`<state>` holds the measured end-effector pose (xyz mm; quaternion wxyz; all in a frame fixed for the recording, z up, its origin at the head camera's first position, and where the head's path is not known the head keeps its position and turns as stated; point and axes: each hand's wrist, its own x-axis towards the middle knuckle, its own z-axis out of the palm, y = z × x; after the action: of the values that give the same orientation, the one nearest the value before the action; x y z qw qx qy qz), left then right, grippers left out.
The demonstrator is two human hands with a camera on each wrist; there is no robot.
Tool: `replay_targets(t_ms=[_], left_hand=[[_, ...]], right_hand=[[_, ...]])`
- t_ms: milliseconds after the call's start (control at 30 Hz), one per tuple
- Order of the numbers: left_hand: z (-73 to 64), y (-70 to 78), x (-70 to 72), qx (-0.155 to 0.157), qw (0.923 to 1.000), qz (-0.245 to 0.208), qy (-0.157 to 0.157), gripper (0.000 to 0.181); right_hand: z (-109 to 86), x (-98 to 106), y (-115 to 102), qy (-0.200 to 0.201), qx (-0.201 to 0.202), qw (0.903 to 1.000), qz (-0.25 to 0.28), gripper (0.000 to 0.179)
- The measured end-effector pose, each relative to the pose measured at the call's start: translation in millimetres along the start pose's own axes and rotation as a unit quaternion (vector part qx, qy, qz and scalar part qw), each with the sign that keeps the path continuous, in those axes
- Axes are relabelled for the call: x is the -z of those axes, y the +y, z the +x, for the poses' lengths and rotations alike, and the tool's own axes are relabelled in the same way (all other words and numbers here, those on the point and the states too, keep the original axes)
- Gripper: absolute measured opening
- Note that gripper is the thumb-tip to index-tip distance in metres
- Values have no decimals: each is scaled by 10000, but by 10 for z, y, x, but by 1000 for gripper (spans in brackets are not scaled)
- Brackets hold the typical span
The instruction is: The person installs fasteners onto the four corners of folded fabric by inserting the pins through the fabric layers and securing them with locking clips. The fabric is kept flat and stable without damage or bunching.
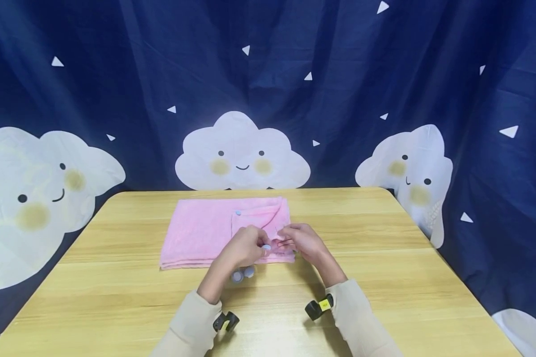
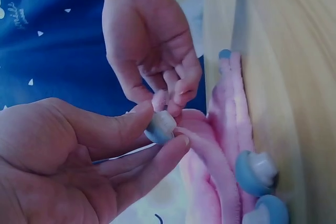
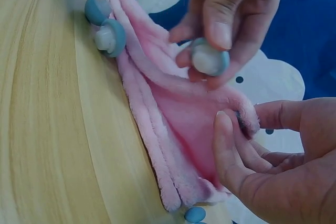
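A folded pink plush cloth [image 1: 196, 228] lies on the table. Over its front right part, my left hand [image 1: 247, 245] pinches a small mushroom-shaped fastener [image 2: 161, 127], blue-capped with a white stem, between thumb and fingers. My right hand [image 1: 305, 241] pinches a raised edge of the cloth [image 3: 247, 111], its thumb on the near side. A bit of blue-grey [image 3: 241, 121] shows at that edge, mostly hidden by cloth and fingers. Two more mushroom-shaped fasteners [image 2: 256, 172] lie on the wood by the cloth's front edge, below my left hand.
On a folded-back flap of the cloth sits a blue cap [image 1: 238, 212]. Another blue cap [image 3: 195, 214] is at the cloth's right front corner. A dark blue curtain with clouds [image 1: 241, 153] hangs behind the wooden table [image 1: 362, 218].
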<state>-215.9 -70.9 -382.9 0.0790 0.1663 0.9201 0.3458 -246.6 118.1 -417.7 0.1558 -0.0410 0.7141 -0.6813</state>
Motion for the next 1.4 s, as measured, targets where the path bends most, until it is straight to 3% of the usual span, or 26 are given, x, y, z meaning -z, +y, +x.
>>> replay_targets(t_ms=[367, 733, 967, 1400], left_hand=[[97, 86, 127, -96, 9945, -805, 668, 13], [238, 8, 83, -38, 9725, -1936, 1296, 24], [321, -120, -23, 23, 9549, -2646, 1345, 26], [333, -138, -49, 191, 9513, -2750, 1379, 25]], right_hand=[[2, 2, -4, 37, -33, 10000, 68, 16], [24, -10, 4, -8, -6, 10000, 88, 16], [20, -6, 3, 60, -25, 10000, 64, 18], [17, -19, 1, 128, -64, 9999, 30, 17]])
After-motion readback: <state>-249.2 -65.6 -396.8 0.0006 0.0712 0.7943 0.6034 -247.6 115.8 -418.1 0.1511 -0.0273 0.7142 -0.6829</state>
